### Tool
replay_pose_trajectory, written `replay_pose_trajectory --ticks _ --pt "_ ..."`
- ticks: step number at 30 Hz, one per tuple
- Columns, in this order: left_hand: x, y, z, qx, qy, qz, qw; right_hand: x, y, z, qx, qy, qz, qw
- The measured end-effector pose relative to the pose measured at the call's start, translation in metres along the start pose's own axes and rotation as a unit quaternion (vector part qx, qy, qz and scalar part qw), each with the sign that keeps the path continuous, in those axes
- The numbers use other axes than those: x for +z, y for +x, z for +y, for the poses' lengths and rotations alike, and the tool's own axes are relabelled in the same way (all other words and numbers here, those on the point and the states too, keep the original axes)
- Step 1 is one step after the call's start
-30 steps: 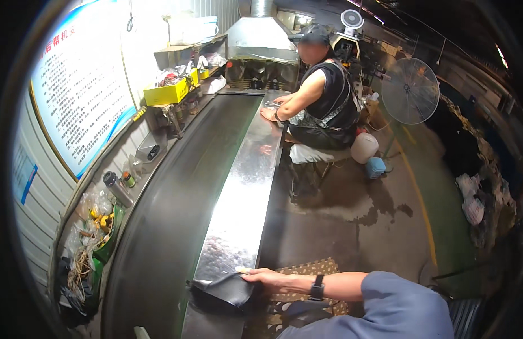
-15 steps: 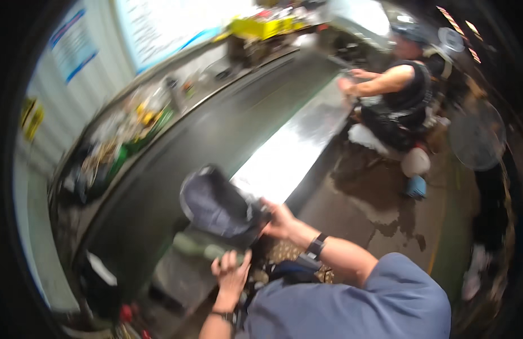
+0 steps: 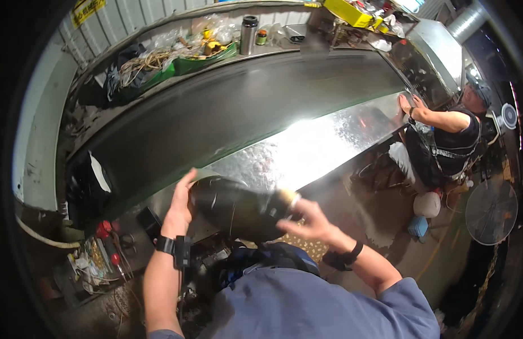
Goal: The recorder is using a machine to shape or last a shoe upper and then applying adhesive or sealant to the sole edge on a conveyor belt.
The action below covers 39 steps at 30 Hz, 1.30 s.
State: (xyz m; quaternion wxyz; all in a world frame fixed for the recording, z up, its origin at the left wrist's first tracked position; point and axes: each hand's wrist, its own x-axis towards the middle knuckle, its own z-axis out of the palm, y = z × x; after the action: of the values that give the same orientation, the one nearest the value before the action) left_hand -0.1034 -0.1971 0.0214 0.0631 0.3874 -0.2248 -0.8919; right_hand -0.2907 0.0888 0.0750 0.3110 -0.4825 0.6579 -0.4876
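A dark, floppy-looking piece (image 3: pixel 230 208) between two hands

The dark piece is over the near end of a shiny metal worktop (image 3: pixel 329 150), close to the person's front. I can't tell if it touches the metal. It is almost black, with a bit of green-brown in it. It looks wide and round on the left and gets thinner on the right. A small pale streak shows near its left side. The right end looks grey and smeary, as the picture is blurred there.

The left hand (image 3: pixel 179 212) is up against the left edge, with its fingers long and straight. I can't tell if they pinch it. The right hand (image 3: pixel 317 223) is at the thin end. Its thumb and fingertips stand apart, and I can't tell if they grip. A pale yellow bit (image 3: pixel 287 198) shows at those fingertips, too blurry to name.

Past the worktop lies a wide dark belt (image 3: pixel 244 101). At the far right, another person (image 3: pixel 454 127) has their hands on the metal.
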Motion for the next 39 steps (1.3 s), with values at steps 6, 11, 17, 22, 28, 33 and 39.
replay_pose_trajectory --ticks 6,11,17,22,28,33,39 --pt "-0.066 0.054 -0.015 0.154 0.252 0.192 0.936 0.07 -0.021 0.057 -0.27 -0.269 -0.077 0.921" --pt "-0.061 0.092 -0.016 0.287 0.386 0.371 0.795 0.1 -0.001 0.069 -0.1 -0.084 0.086 0.988" --pt "-0.047 0.093 -0.034 0.299 0.482 0.466 0.679 0.081 0.005 0.064 0.005 0.04 -0.055 0.998" --pt "-0.059 0.079 -0.049 0.234 0.393 0.346 0.82 0.051 -0.025 0.086 0.002 -0.038 -0.12 0.992" --pt "-0.02 0.078 -0.05 0.161 0.449 0.348 0.807 0.056 -0.027 0.096 -0.015 -0.075 -0.139 0.987" --pt "-0.001 0.067 -0.067 0.205 0.525 0.399 0.723 0.048 -0.022 0.101 0.019 -0.013 -0.213 0.977" --pt "-0.012 0.083 -0.062 0.241 0.518 0.436 0.695 0.05 -0.008 0.125 -0.055 -0.03 -0.216 0.974"
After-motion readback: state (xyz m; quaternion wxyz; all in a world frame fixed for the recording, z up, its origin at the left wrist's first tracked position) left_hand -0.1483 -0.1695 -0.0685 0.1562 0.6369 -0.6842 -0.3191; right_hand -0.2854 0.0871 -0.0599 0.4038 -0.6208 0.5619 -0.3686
